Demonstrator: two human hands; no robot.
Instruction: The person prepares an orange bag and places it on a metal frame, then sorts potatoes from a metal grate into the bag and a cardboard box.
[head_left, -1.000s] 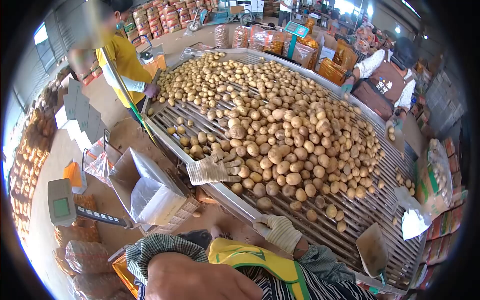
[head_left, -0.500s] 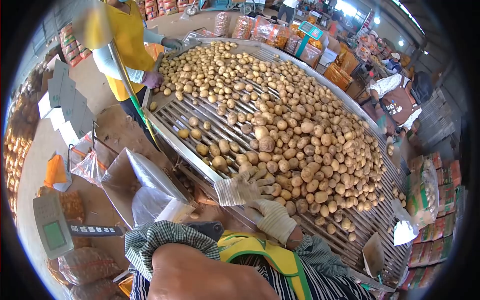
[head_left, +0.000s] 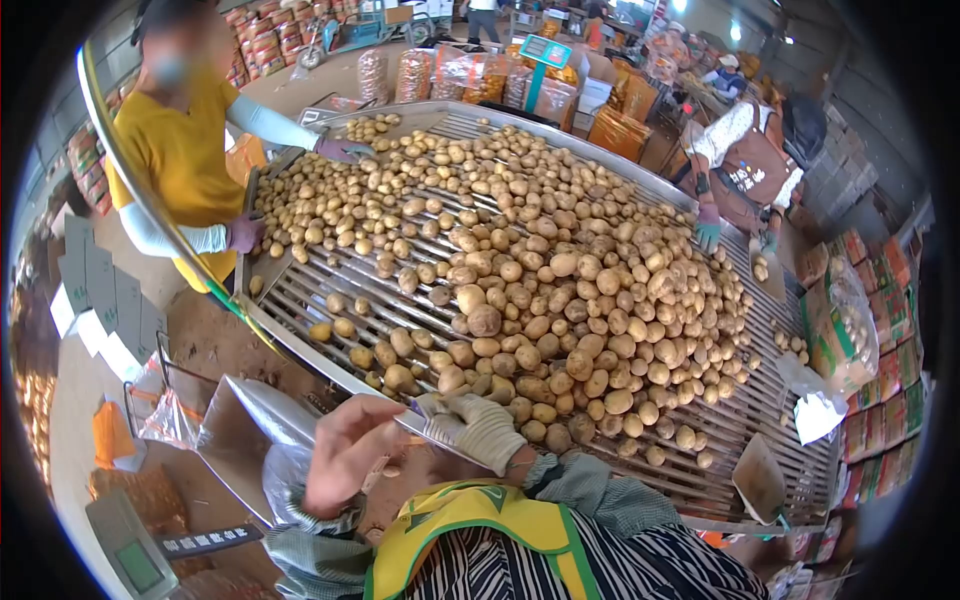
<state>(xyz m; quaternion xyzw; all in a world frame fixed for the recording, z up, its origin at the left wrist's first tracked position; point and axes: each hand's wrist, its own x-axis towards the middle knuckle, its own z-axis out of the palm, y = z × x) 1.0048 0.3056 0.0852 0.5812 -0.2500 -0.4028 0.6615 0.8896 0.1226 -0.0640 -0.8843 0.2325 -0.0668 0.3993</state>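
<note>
My left hand [head_left: 350, 450] is bare and raised at the near edge of the sorting table, its fingers bent and apart with nothing between them. To its right, my right hand [head_left: 482, 430] wears a pale knitted glove and its fingers are closed on a bunched, similar glove [head_left: 428, 404] over the metal rim. Loose potatoes [head_left: 600, 320] are heaped on the slatted table [head_left: 330, 280] just beyond both hands.
A person [head_left: 175, 150] in yellow at the left and another [head_left: 745, 170] at the right have hands at the potatoes. A scoop [head_left: 760, 480] lies at the lower right. Scales [head_left: 135, 555], an open box [head_left: 225, 440] and sacks [head_left: 880, 370] surround the table.
My bare left hand has moved up from the bottom of the view towards the rim. The spread-out glove is now bunched at my right hand. The person in yellow reaches farther over the potatoes.
</note>
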